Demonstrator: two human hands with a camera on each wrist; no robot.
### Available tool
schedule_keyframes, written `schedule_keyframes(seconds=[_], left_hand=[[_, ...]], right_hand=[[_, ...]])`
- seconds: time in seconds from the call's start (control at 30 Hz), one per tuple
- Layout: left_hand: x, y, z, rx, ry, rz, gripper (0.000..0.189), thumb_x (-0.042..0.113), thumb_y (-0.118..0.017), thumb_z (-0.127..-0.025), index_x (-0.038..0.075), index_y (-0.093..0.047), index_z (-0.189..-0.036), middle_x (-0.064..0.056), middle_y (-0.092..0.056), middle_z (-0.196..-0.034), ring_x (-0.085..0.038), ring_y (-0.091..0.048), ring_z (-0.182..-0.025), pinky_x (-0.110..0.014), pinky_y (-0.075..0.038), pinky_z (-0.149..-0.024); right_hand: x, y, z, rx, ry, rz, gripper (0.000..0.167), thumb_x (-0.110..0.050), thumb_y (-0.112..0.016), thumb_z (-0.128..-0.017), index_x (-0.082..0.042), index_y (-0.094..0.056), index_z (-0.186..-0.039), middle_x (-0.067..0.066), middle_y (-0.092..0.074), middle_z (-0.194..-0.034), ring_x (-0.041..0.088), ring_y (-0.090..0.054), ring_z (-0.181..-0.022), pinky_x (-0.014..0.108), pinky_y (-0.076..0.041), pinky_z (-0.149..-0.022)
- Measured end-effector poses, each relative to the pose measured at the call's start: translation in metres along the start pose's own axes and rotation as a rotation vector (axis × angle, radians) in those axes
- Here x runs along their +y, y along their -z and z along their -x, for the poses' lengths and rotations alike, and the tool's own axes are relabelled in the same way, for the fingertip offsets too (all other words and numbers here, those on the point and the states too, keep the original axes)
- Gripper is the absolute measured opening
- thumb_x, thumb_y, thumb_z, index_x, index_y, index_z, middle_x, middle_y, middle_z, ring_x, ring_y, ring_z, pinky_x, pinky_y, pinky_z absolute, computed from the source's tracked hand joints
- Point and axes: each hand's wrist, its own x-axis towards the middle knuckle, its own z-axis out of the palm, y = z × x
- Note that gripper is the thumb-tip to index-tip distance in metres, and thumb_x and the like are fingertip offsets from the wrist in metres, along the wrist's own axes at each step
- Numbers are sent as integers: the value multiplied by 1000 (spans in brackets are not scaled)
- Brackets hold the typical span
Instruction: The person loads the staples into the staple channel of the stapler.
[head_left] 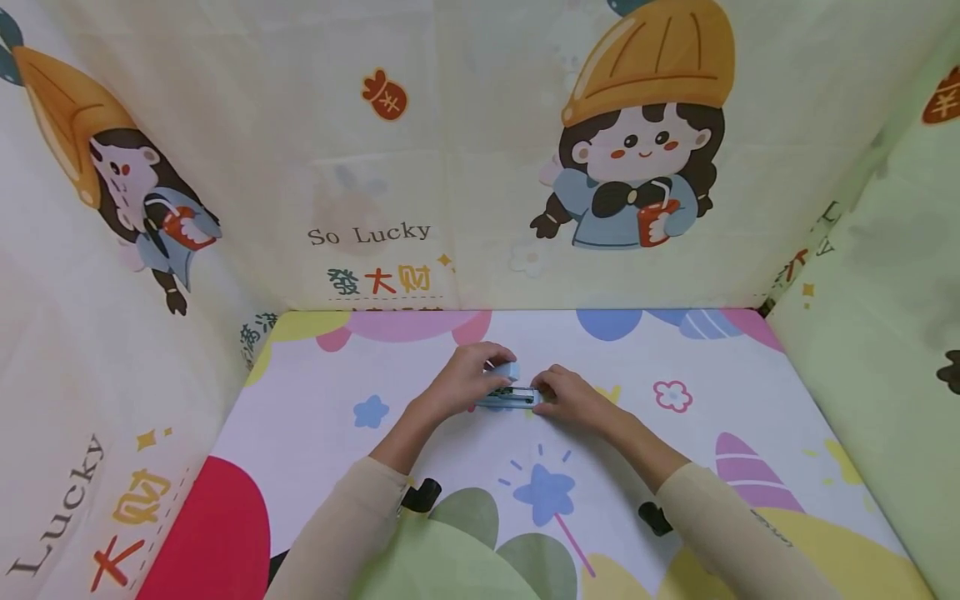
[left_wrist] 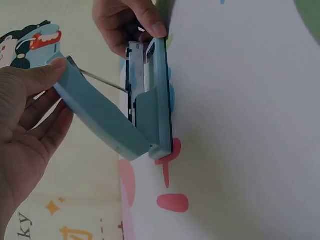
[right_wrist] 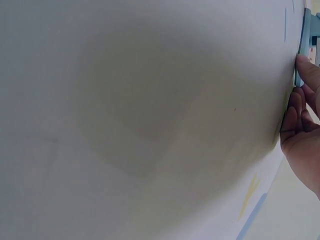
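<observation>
A light blue stapler point(head_left: 507, 401) lies on the table, its top cover point(left_wrist: 95, 107) swung up on the rear hinge. In the left wrist view a thin metal rod point(left_wrist: 104, 81) runs from the raised cover to the staple channel point(left_wrist: 136, 75). My left hand point(head_left: 467, 379) pinches the free end of the cover between thumb and fingers. At the front end of the base, my right hand point(head_left: 572, 398) grips it, thumb on its edge. Only a bit of the stapler base point(right_wrist: 304, 50) shows at the edge of the right wrist view.
The tabletop point(head_left: 442, 450) carries a printed pattern of stars, flowers and coloured shapes. Cloth walls with cartoon prints point(head_left: 487, 167) stand at the back and on both sides. Small black devices point(head_left: 422, 496) sit at both wrists.
</observation>
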Motion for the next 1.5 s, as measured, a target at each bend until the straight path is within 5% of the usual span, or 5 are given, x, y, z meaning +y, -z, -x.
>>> schedule_keyframes(seconds=[0.87, 1.23, 1.5], left_hand=[[-10, -26, -14, -70, 35, -88, 28, 9, -81, -89, 9, -75, -117, -3, -76, -113, -19, -69, -108, -37, -55, -97], [-14, -29, -15, -81, -41, -148, 26, 10, -81, -89, 5, -76, -114, -6, -75, -112, -19, -69, -106, -35, -56, -96], [-21, -27, -10, -64, -7, -115, 24, 12, -80, -90, 7, -76, -113, -4, -74, -110, -16, -67, -104, -35, -55, -94]], right_hand=[[2, -2, 1, 48, -20, -25, 34, -23, -88, -84, -3, -70, -105, 5, -61, -96, 15, -55, -86, 32, -51, -80], [2, -2, 1, 58, 0, -18, 33, -23, -87, -84, -3, -69, -104, 3, -60, -94, 14, -54, -84, 31, -51, -78], [3, -1, 2, 47, 5, -36, 33, -21, -87, -84, -2, -70, -105, 5, -61, -95, 14, -56, -86, 31, -53, -80]])
